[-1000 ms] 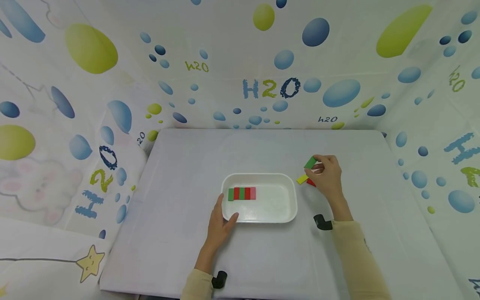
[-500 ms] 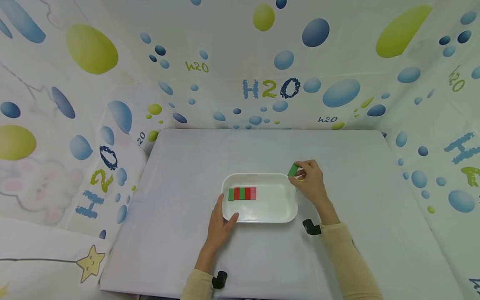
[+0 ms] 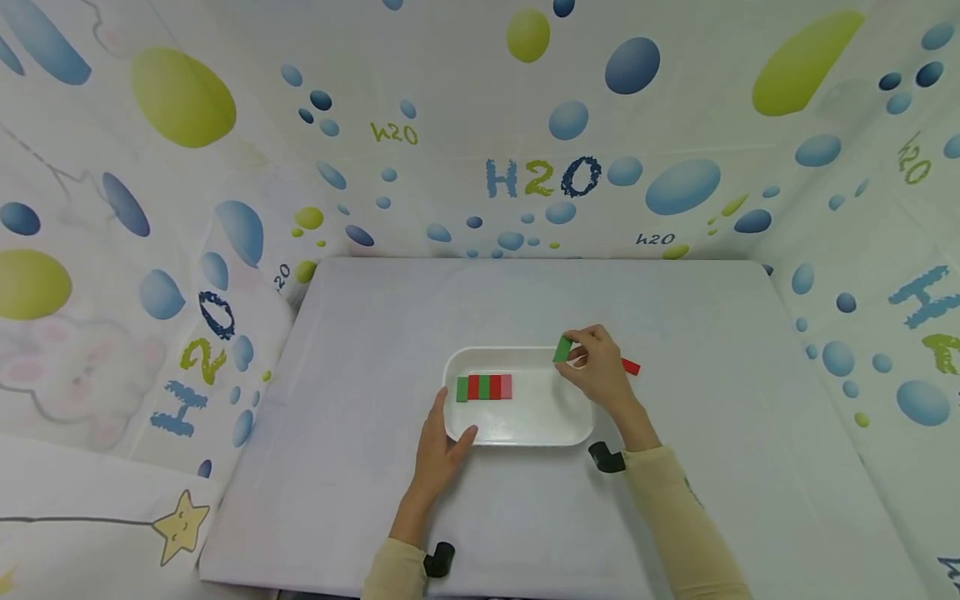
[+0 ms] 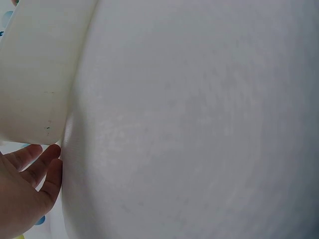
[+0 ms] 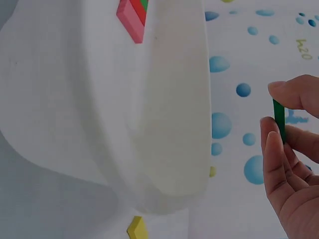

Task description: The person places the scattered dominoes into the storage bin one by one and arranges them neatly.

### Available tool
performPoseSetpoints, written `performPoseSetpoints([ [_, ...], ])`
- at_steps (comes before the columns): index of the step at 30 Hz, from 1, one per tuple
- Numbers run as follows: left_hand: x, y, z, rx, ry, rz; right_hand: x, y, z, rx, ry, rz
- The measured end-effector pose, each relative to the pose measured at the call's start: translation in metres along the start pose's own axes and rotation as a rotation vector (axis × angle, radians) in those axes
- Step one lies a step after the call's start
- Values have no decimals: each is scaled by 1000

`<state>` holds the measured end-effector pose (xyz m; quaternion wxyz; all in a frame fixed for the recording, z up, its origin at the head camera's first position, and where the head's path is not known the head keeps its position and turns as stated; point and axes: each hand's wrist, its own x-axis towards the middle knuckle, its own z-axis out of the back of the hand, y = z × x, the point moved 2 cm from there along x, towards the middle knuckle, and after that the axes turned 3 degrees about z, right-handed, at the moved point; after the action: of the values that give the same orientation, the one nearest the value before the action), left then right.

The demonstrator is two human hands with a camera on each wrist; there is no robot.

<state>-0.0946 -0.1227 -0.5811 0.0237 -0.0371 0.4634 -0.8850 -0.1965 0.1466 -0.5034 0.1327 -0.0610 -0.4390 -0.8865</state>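
Observation:
A white tray lies on the table, holding a side-by-side row of green, red and pink domino-like blocks at its left. At the tray's near-left corner is my left hand, thumb spread on the near rim and fingers along the left side. The left wrist view shows its fingertips touching the tray's edge. Above the tray's far-right corner, my right hand pinches a thin green block between thumb and fingers. In the right wrist view that green block stands nearly upright in the pinch.
Just right of the tray a red block lies on the white cloth, partly behind the right hand. A yellow block shows beyond the tray's end in the right wrist view. A patterned curtain encloses the table's back and sides.
My right hand has carried the green block leftward from beside the loose blocks to over the tray's right end, uncovering part of the red block. The left hand and the tray have stayed put.

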Motion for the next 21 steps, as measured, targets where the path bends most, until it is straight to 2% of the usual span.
performPoseSetpoints([
  [15, -1, 0, 0, -8, 3, 9, -2, 10, -30, -48, 123, -44],
  [21, -1, 0, 1, -19, -1, -1, -1, 11, -42, -32, 167, -16],
])
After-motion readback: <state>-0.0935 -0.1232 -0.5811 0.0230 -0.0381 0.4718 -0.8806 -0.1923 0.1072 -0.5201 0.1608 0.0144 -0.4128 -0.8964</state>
